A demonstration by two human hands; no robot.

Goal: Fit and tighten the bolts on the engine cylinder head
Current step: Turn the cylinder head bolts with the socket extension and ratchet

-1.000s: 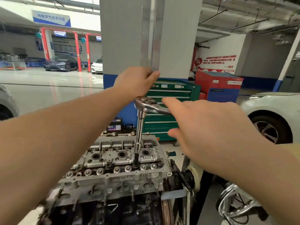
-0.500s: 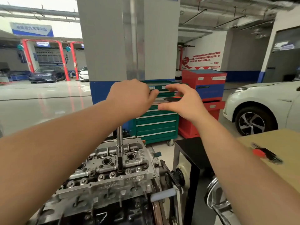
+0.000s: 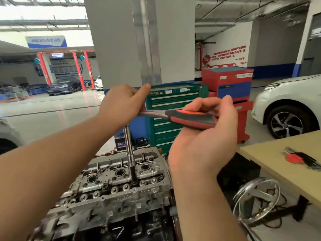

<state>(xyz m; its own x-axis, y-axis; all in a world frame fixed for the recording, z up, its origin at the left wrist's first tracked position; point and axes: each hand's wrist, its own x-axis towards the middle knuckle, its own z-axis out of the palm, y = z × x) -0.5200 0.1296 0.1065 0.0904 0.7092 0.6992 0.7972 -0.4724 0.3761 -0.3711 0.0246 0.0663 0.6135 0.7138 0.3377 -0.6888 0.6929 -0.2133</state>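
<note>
The grey engine cylinder head [image 3: 121, 188] sits low in the middle of the head view, with round plug wells and rows of bolts. A ratchet wrench [image 3: 187, 119] with a black and red handle lies level above it. Its long extension bar [image 3: 129, 150] stands upright with the socket down on a bolt near the head's right end. My left hand [image 3: 121, 106] covers and grips the ratchet's head at the top of the bar. My right hand [image 3: 206, 127] holds the handle, fingers curled round it.
A tan table [image 3: 286, 164] at the right carries a red-handled set of hex keys [image 3: 302, 159]. A green tool cabinet [image 3: 173, 115] and a red one [image 3: 229, 91] stand behind. A white car [image 3: 291, 105] is parked at far right. A chrome wheel [image 3: 257, 202] hangs below the table.
The ratchet handle has swung round towards me, and my right hand has gone from an open reach to holding the handle. My left hand has stayed on the ratchet's head.
</note>
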